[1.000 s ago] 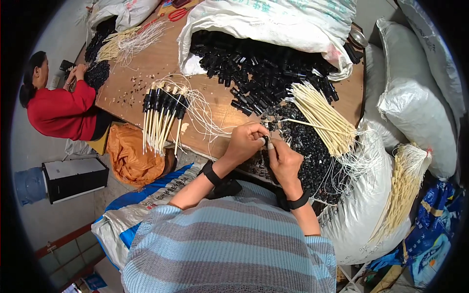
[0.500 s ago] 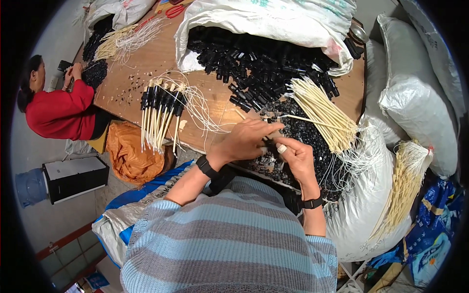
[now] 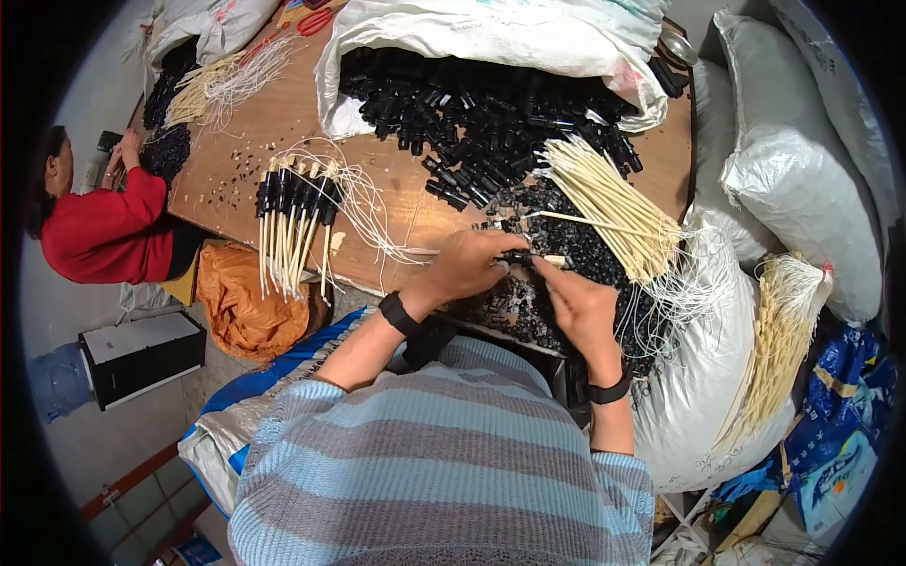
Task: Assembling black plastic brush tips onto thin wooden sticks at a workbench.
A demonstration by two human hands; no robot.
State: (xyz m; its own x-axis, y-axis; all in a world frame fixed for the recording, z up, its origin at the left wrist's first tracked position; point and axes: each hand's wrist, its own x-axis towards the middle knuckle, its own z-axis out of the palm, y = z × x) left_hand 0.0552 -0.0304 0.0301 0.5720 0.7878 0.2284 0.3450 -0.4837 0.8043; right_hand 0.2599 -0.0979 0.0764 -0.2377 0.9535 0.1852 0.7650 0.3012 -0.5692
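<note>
Above the near edge of the table, my left hand [image 3: 467,267] is closed around a small black plastic tube [image 3: 515,257]. A pale stick end [image 3: 422,252] pokes out on the left side of that hand. My right hand [image 3: 583,307] is at the tube's right end, fingers pinched against it. A small cream-coloured bit [image 3: 557,260] shows by the right fingertips; whether it is a wrap or a loose piece I cannot tell. Right of my hands lies a bundle of cream sticks [image 3: 613,212] with white cords. On the left sit several sticks with black tubes [image 3: 297,203] fitted on them.
A white sack [image 3: 500,28] spills a heap of black tubes [image 3: 462,104] at the back. Small black bits [image 3: 604,255] cover the table around my hands. Full white sacks [image 3: 793,170] stand at right. A person in red [image 3: 109,222] works at far left, near an orange bag [image 3: 250,297].
My hands have drawn apart slightly, and the black tube between them now shows lying level. My right hand has turned, its fingers pointing more to the upper left. The whole view has shifted a little.
</note>
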